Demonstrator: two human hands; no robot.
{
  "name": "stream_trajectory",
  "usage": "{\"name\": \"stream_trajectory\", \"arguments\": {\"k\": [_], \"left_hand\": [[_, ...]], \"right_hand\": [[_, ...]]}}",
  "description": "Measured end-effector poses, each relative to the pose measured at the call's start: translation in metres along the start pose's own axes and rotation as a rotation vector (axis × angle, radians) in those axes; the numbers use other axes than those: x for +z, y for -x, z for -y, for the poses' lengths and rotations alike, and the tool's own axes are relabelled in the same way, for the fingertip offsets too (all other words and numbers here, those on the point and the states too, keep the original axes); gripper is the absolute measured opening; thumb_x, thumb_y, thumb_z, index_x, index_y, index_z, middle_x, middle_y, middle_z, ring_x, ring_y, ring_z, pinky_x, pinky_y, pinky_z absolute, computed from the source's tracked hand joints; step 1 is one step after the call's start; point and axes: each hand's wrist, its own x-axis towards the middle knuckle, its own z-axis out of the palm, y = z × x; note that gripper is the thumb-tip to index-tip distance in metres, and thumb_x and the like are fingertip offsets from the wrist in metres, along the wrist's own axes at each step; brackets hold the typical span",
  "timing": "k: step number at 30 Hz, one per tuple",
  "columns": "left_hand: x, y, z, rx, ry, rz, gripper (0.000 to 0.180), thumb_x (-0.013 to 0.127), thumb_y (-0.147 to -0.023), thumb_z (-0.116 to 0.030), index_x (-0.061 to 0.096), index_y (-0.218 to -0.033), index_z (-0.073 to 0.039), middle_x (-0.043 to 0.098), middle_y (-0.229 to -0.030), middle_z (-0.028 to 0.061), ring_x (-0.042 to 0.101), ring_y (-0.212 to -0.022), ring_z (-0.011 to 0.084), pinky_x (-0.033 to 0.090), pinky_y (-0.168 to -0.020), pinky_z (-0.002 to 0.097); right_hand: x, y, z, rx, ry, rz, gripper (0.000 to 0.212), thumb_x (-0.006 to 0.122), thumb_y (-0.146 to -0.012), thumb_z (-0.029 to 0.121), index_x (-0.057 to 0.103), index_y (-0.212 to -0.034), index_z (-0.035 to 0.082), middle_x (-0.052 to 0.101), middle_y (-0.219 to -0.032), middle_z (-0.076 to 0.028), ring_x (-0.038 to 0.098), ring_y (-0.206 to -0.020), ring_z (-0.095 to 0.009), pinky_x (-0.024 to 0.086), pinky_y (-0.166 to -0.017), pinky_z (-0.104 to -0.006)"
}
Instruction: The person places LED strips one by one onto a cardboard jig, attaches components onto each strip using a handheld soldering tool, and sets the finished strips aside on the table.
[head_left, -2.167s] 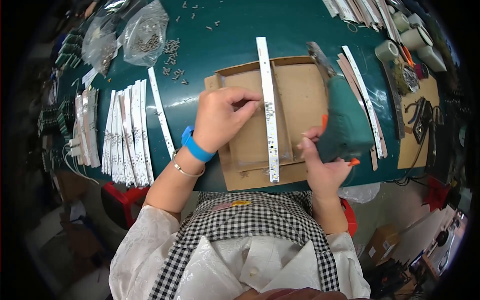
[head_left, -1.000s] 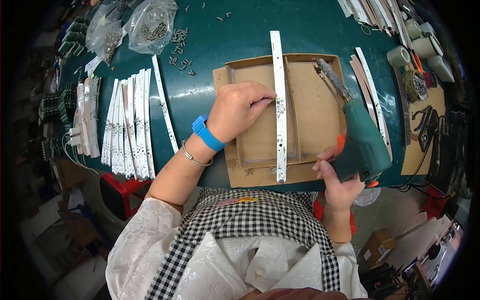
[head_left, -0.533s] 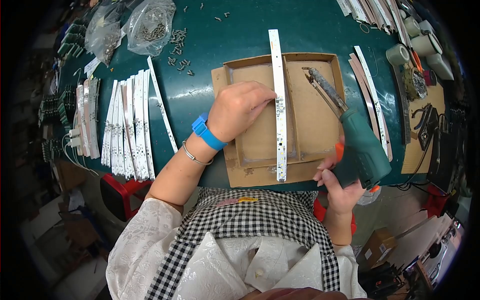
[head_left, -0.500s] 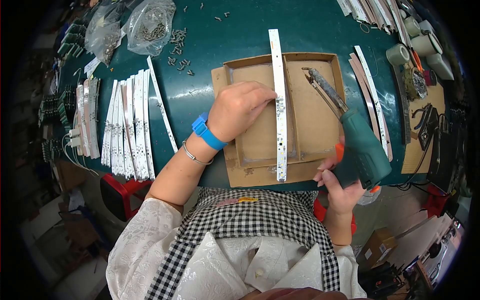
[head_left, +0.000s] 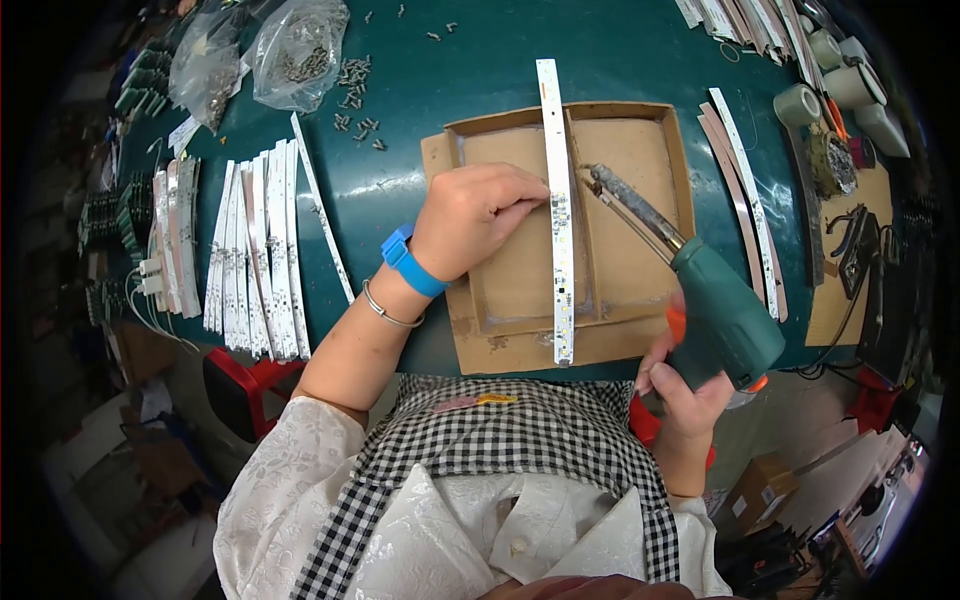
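Observation:
A long white LED circuit board strip [head_left: 555, 130] lies upright in view across a shallow divided cardboard tray [head_left: 630, 290]. My left hand [head_left: 487, 215] is closed in a pinch at the strip's left edge, near its middle; whatever the fingertips hold is too small or hidden to name. My right hand [head_left: 685, 392] grips the handle of a green pistol-shaped soldering gun [head_left: 728, 310]. The gun's dark barrel slants up and left over the tray, and its tip is just right of the strip, close to the left fingertips but apart from them.
Several white strips [head_left: 250, 260] lie in a row on the green table at left. Small metal parts [head_left: 355, 85] are scattered beside clear plastic bags [head_left: 298, 55]. More strips [head_left: 745, 190] lie right of the tray. Tape rolls [head_left: 797, 106] and pliers [head_left: 848, 250] stand at far right.
The soldering gun's tip has swung left and slightly down, nearer the strip. My right hand has moved slightly with it. My left hand stays almost still at the strip.

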Motion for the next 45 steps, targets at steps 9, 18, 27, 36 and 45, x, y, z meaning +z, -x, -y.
{"name": "stream_trajectory", "arguments": {"k": [9,18,27,36,45], "left_hand": [[-0.003,-0.001,0.001,-0.029,0.021,0.006,0.016,0.073,-0.071,0.002,0.072,-0.086,-0.005,0.071,-0.082,0.0086,0.068,-0.070,0.0199,0.054,-0.060,0.0265],[-0.001,0.002,0.005,0.010,0.011,-0.006,0.016,0.072,-0.071,0.003,0.071,-0.086,-0.005,0.070,-0.083,0.0088,0.068,-0.072,0.0208,0.055,-0.061,0.0274],[0.002,0.001,0.003,0.018,0.021,-0.036,0.014,0.068,-0.073,0.001,0.069,-0.085,-0.006,0.068,-0.080,0.0082,0.065,-0.068,0.0241,0.054,-0.061,0.0313],[0.002,0.002,0.005,0.032,0.004,-0.026,0.014,0.068,-0.073,0.000,0.069,-0.086,-0.006,0.067,-0.079,0.0079,0.065,-0.069,0.0243,0.053,-0.062,0.0324],[0.003,0.003,0.006,0.038,0.004,-0.023,0.014,0.068,-0.073,0.000,0.069,-0.086,-0.006,0.067,-0.080,0.0076,0.065,-0.069,0.0239,0.053,-0.062,0.0324]], "right_hand": [[-0.001,0.004,0.006,0.147,0.004,0.004,0.054,0.066,-0.078,0.002,0.040,-0.124,-0.008,0.057,-0.073,-0.015,0.057,-0.054,-0.017,0.049,-0.047,-0.0249],[0.001,0.000,0.008,0.212,-0.008,0.012,0.047,0.067,-0.078,0.002,0.042,-0.116,-0.007,0.057,-0.074,-0.014,0.059,-0.056,-0.018,0.050,-0.048,-0.0269],[0.001,0.000,0.009,0.211,-0.013,0.029,0.043,0.068,-0.078,0.002,0.043,-0.112,-0.006,0.057,-0.078,-0.014,0.059,-0.057,-0.019,0.050,-0.047,-0.0282],[-0.001,0.001,0.005,0.197,0.061,0.051,0.035,0.064,-0.079,-0.003,0.043,-0.107,-0.005,0.055,-0.076,-0.015,0.058,-0.056,-0.019,0.050,-0.050,-0.0281],[-0.002,-0.001,0.015,0.201,-0.009,-0.009,0.053,0.067,-0.075,0.003,0.039,-0.119,-0.010,0.055,-0.074,-0.014,0.056,-0.052,-0.019,0.049,-0.047,-0.0281]]}}
